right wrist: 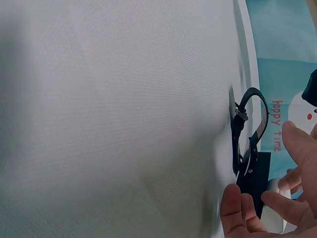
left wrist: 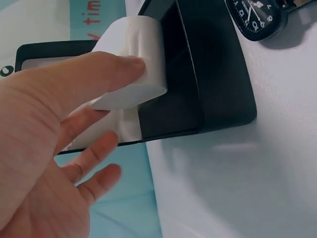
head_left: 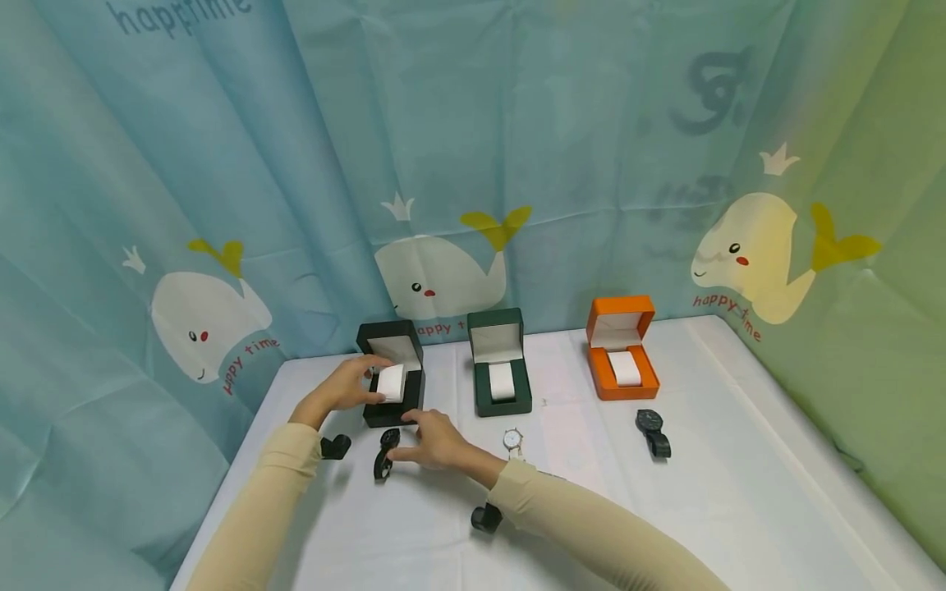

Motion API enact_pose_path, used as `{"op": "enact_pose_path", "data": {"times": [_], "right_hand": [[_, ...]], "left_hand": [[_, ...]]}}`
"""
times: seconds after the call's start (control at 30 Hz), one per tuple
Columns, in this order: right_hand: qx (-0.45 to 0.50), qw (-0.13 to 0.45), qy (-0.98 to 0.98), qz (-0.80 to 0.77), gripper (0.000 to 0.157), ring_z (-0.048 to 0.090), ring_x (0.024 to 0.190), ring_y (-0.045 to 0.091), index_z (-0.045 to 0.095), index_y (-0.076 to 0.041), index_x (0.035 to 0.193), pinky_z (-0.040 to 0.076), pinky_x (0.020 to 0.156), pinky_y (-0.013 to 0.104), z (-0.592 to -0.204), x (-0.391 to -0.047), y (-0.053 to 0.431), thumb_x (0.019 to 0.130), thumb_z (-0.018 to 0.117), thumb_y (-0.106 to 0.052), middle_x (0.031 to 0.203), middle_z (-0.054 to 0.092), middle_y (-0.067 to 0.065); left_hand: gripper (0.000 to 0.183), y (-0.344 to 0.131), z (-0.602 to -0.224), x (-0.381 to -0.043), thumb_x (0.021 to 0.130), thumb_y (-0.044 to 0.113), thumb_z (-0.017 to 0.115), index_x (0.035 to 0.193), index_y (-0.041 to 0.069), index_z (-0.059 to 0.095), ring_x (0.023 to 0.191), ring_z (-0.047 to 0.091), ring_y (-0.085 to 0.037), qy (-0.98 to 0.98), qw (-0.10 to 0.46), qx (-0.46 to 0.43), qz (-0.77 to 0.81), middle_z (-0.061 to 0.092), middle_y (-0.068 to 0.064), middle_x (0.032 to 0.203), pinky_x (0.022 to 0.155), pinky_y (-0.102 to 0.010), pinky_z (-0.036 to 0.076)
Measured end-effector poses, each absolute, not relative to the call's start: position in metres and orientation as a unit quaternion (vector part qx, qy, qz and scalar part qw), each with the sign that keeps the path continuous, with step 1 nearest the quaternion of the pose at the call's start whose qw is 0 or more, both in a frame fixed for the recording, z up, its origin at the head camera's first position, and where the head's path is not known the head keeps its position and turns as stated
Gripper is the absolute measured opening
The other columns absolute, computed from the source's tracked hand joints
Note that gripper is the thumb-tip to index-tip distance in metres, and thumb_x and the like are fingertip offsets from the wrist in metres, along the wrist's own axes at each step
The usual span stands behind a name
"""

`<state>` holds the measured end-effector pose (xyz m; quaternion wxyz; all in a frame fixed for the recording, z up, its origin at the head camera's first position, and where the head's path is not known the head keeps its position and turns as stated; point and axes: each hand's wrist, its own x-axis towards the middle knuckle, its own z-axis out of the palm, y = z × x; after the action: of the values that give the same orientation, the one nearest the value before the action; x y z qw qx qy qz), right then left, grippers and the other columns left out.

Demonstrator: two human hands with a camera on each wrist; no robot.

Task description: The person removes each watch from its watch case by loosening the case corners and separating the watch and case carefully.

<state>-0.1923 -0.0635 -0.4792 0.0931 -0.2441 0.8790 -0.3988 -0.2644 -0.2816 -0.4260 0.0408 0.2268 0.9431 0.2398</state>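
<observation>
In the head view, my left hand [head_left: 342, 386] is at the open black watch box [head_left: 415, 396] on the table's left side. It pinches the white watch cushion [head_left: 391, 383], with the thumb across its face in the left wrist view. There the cushion sits tilted at the box's opening, and the other fingers are spread. My right hand [head_left: 438, 442] is just in front of the box, fingers apart and nothing gripped. Beside its thumb a black-strapped watch [head_left: 383, 461] stands on the white cloth; whether they touch I cannot tell.
A green watch box [head_left: 524, 392] and an orange one [head_left: 600, 384] stand open at the back, each with a white cushion. A light-dialled watch [head_left: 513, 440] lies near the right forearm. Other dark watches are at left [head_left: 337, 447], front [head_left: 485, 518] and right [head_left: 651, 424]. A curtain [head_left: 591, 123] hangs behind.
</observation>
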Motion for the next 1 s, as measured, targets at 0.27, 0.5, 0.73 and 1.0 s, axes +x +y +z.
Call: {"op": "enact_pose_path", "data": {"times": [0.27,0.5,0.73,1.0], "right_hand": [[-0.245,0.094,0.876,-0.405,0.063,0.056,0.083,0.012,0.063,-0.003,0.134,0.048,0.069,0.026,-0.4774,-0.1919,-0.0621,0.084,0.086,-0.034,0.099,0.065,0.011],[-0.243,0.100,0.877,-0.402,0.064,0.057,0.084,0.012,0.063,-0.005,0.136,0.048,0.068,0.025,-0.4777,-0.1905,-0.0618,0.085,0.086,-0.037,0.100,0.066,0.009],[-0.244,0.092,0.879,-0.399,0.064,0.061,0.088,0.015,0.063,-0.005,0.135,0.050,0.070,0.025,-0.4777,-0.1919,-0.0598,0.085,0.085,-0.039,0.105,0.068,0.010],[-0.251,0.085,0.877,-0.402,0.064,0.061,0.088,0.015,0.064,-0.004,0.134,0.049,0.070,0.024,-0.4776,-0.1922,-0.0574,0.085,0.085,-0.039,0.103,0.069,0.011]], "left_hand": [[0.056,-0.2781,-0.4209,-0.2688,0.084,0.009,0.084,0.134,-0.004,0.062,0.106,0.058,-0.042,0.947,0.059,0.229,0.218,0.061,-0.024,0.133,0.088,-0.055,0.050],[0.057,-0.2767,-0.4218,-0.2681,0.082,0.009,0.086,0.132,-0.005,0.063,0.103,0.057,-0.042,0.949,0.075,0.221,0.213,0.062,-0.025,0.129,0.085,-0.053,0.050],[0.057,-0.2741,-0.4226,-0.2689,0.082,0.010,0.086,0.131,-0.005,0.063,0.103,0.057,-0.039,0.951,0.083,0.210,0.212,0.061,-0.025,0.128,0.087,-0.054,0.050],[0.054,-0.2730,-0.4245,-0.2697,0.081,0.011,0.087,0.128,-0.004,0.065,0.111,0.055,-0.042,0.953,0.081,0.218,0.195,0.057,-0.027,0.133,0.096,-0.058,0.047]]}}
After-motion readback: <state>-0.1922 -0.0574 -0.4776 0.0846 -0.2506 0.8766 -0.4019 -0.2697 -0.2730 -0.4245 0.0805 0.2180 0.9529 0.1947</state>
